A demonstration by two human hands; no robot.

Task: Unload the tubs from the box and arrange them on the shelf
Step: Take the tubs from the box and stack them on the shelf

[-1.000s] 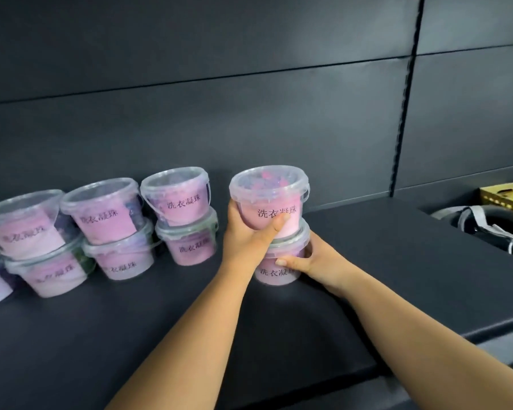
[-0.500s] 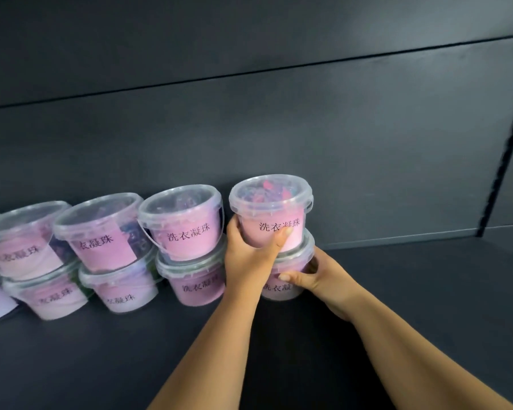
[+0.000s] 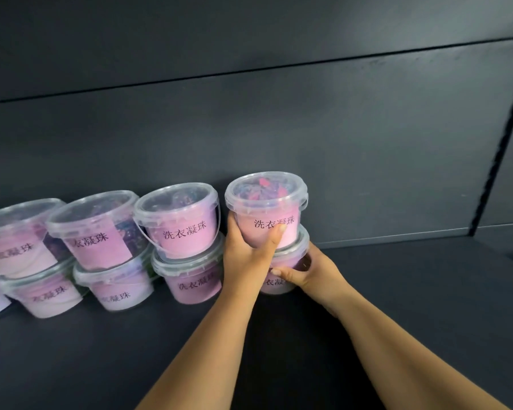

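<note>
A clear tub with a pink label (image 3: 267, 208) sits on top of a second tub (image 3: 288, 261) at the right end of a row on the dark shelf (image 3: 397, 291). My left hand (image 3: 246, 253) grips the upper tub, thumb across its label. My right hand (image 3: 311, 270) grips the lower tub from its right side. To the left stand several more two-high stacks; the nearest one has an upper tub (image 3: 181, 220) and a lower tub (image 3: 193, 276), almost touching my left hand. The box is out of view.
The shelf's dark back panel (image 3: 338, 143) rises right behind the stacks. A vertical slotted upright (image 3: 498, 143) runs down at the far right. Bare shelf surface lies to the right of my hands and in front of the row.
The stack in my hands has slid left and back, close against the neighbouring stack. The view has turned left, so the items at the far right are gone from sight.
</note>
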